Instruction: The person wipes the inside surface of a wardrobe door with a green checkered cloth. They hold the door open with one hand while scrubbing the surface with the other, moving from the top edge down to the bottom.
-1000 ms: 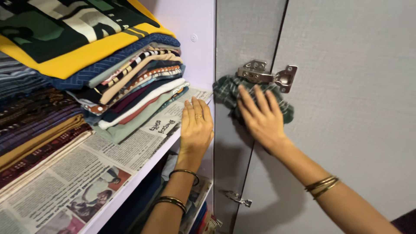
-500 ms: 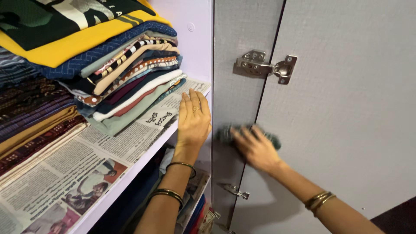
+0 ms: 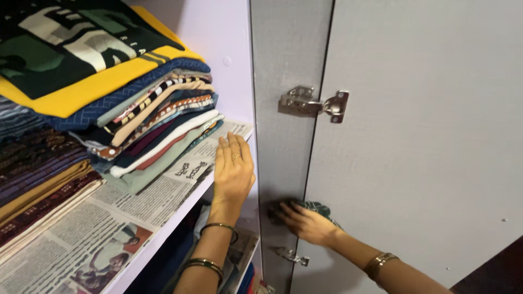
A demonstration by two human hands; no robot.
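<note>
Right hand [image 3: 308, 223] has dropped further down the cabinet side panel [image 3: 283, 65] since the earlier frames: it was up at the upper hinge [image 3: 313, 102], then mid-panel, and now it is sitting low, just above the lower hinge [image 3: 289, 255]. Fingers are lying spread and flattened over a dark green cloth [image 3: 316, 208], pressing it against the panel edge near the door seam rather than gripping it; most of the cloth is hidden under the palm, only a bunched bit is showing above the knuckles. Left hand [image 3: 233, 171] is resting palm-down, fingers straight and together, holding nothing, on the newspaper liner [image 3: 109, 228] at the front edge of the shelf [image 3: 163, 239], looks like it is bracing the body while the other arm is reaching down. Fingertips are ending just short of the stack of folded clothes [image 3: 136, 125], not touching it as far as I can tell. Bangles are showing on both wrists. Grey door [image 3: 425, 152] is standing open, hanging off the hinges to the right.
</note>
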